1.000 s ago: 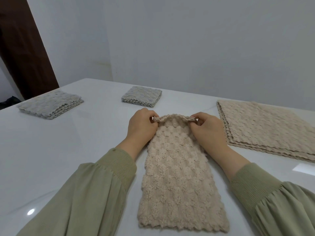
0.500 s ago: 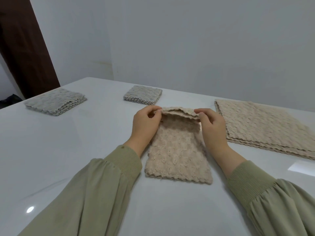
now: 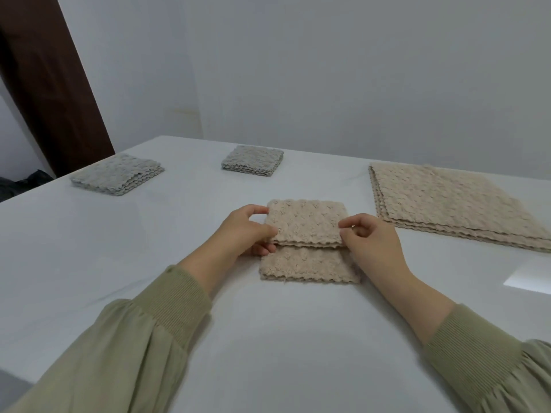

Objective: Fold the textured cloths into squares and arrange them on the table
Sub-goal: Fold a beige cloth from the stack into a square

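Observation:
A beige textured cloth (image 3: 307, 222) lies on the white table (image 3: 89, 248) in front of me, folded over itself. Its upper flap covers the far half, and a strip of the lower layer shows at the near edge. My left hand (image 3: 244, 234) pinches the left end of the flap's free edge. My right hand (image 3: 369, 242) pinches the right end of the same edge. To the right lies a stack of unfolded beige cloths (image 3: 447, 204). Two piles of folded grey cloths sit farther back, the nearer grey pile (image 3: 117, 174) at the left and the small grey pile (image 3: 252, 160) behind the centre.
A dark wooden door frame (image 3: 44, 70) stands past the table's far left corner. Grey walls close off the back. A bright light patch (image 3: 527, 275) reflects on the table at the right.
Both hands have carried the far end of the beige cloth up and over towards me, folding it nearly in half. The flap now lies down on the lower layer.

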`<control>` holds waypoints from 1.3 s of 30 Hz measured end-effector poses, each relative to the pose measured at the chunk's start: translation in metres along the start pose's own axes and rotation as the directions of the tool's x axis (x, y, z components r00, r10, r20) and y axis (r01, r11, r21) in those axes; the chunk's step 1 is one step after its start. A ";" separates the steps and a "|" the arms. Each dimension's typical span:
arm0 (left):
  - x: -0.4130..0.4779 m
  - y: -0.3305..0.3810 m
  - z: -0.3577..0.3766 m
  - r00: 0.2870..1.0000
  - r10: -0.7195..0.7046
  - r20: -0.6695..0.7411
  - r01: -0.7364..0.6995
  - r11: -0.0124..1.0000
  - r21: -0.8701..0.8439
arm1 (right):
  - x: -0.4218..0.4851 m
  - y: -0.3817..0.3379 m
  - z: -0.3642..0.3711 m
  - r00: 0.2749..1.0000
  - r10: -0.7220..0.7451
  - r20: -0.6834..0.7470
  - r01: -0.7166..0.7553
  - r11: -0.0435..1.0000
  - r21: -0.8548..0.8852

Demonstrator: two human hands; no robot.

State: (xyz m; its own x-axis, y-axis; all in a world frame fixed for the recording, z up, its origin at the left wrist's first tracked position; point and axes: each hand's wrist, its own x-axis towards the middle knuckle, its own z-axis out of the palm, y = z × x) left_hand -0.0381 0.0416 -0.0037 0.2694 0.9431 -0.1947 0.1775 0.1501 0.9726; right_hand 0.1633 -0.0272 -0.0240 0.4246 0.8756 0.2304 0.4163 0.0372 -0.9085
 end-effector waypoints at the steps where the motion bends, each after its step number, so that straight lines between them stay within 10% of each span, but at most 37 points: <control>1: -0.003 0.000 0.000 1.000 -0.011 0.028 0.011 1.000 -0.004 | -0.003 0.001 -0.001 1.000 -0.014 0.025 0.015 0.998 -0.065; 10: -0.001 -0.003 0.004 0.980 0.175 -0.092 -0.172 0.985 0.031 | 0.002 -0.004 -0.001 0.991 -0.129 0.038 0.135 0.958 -0.255; 19: -0.013 0.011 -0.011 0.985 0.075 0.153 -0.067 0.996 -0.053 | -0.011 -0.009 -0.004 0.966 -0.238 -0.099 0.228 0.968 -0.102; 39: -0.015 0.011 -0.019 0.935 0.011 0.355 -0.087 0.976 0.199 | -0.016 -0.005 -0.010 0.978 -0.210 0.013 0.201 0.914 -0.353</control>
State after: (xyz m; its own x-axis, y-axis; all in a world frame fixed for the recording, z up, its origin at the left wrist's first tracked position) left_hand -0.0588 0.0346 0.0120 0.5896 0.7781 -0.2166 0.3386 0.0054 0.9409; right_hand 0.1629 -0.0467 -0.0199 0.3174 0.8544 0.4114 0.7493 0.0399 -0.6611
